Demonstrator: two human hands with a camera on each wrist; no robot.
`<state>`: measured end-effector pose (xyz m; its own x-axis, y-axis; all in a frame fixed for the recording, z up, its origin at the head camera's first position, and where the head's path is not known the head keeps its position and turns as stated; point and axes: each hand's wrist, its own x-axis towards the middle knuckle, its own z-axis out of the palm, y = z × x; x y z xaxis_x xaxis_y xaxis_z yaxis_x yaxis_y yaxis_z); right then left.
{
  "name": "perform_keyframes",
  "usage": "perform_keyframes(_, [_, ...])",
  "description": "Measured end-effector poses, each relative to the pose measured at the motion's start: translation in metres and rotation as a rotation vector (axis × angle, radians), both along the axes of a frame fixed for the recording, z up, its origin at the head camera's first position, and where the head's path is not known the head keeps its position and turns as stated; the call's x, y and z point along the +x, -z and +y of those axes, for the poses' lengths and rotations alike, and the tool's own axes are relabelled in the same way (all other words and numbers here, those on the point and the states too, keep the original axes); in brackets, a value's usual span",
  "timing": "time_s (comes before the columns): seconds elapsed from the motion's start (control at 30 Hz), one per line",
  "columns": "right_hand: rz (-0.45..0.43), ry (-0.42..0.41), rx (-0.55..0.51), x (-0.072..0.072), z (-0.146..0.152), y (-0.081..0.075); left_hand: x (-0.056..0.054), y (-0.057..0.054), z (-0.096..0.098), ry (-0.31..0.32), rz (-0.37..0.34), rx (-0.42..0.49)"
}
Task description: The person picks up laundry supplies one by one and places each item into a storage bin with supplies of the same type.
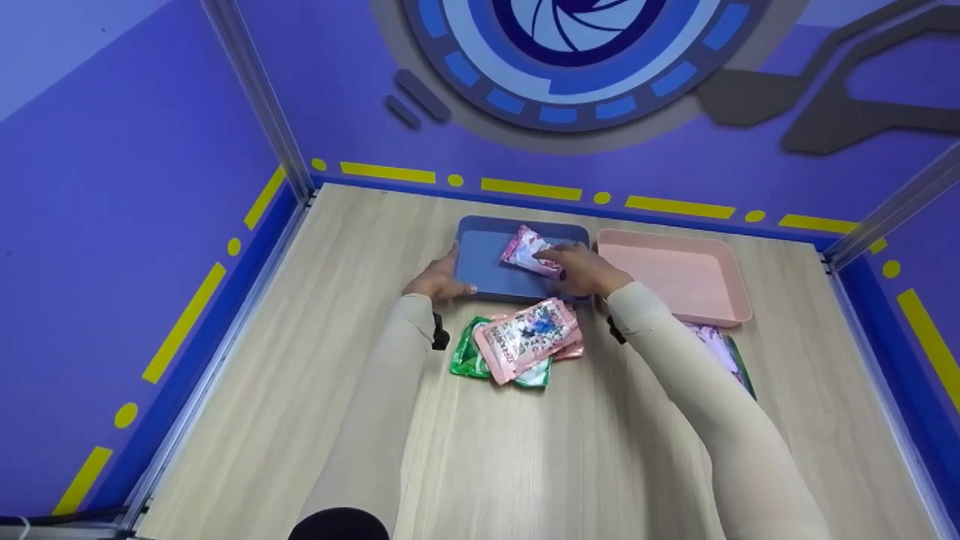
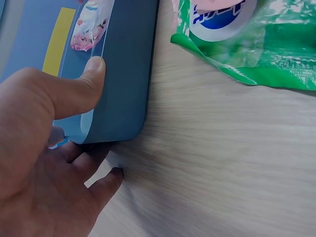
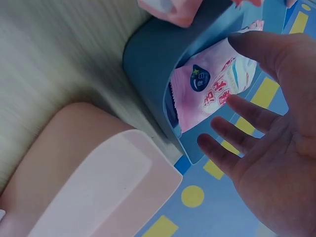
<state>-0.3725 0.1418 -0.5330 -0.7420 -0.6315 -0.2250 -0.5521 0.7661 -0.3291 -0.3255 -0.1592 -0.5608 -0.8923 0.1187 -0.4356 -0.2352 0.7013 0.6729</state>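
A blue tray (image 1: 480, 259) stands near the back wall. My left hand (image 1: 437, 280) grips its near left corner, the thumb (image 2: 93, 74) on the front rim and the other fingers around the outside of the end wall. Inside the tray, at its right part, lies a shiny pink and white packet (image 1: 527, 250) with printed lettering. Over that packet is my right hand (image 1: 586, 271), its fingers spread and fairly straight. In the right wrist view the thumb (image 3: 252, 47) and a fingertip (image 3: 236, 102) lie right at the packet's surface.
A pink tray (image 1: 675, 270) sits just right of the blue one. In front of the blue tray, pink pouches (image 1: 525, 341) overlap green-edged pouches (image 1: 466, 356). More packs, one purple (image 1: 716, 346), are partly hidden under the right forearm. Blue walls (image 1: 525, 161) enclose the table.
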Motion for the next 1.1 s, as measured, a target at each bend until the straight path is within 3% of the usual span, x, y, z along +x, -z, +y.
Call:
perform_keyframes(0.2, [0.007, -0.032, -0.02, 0.01, 0.001, 0.003, 0.0, 0.004, -0.002, 0.043, 0.043, -0.04])
perform_keyframes(0.77, [0.034, -0.062, -0.107, 0.025, 0.008, 0.005, 0.003, 0.004, -0.003, 0.009, 0.045, -0.038])
perform_keyframes(1.1, [-0.005, -0.027, -0.119, 0.04, 0.016, 0.004, 0.002, 0.002, -0.001, 0.016, 0.052, -0.005])
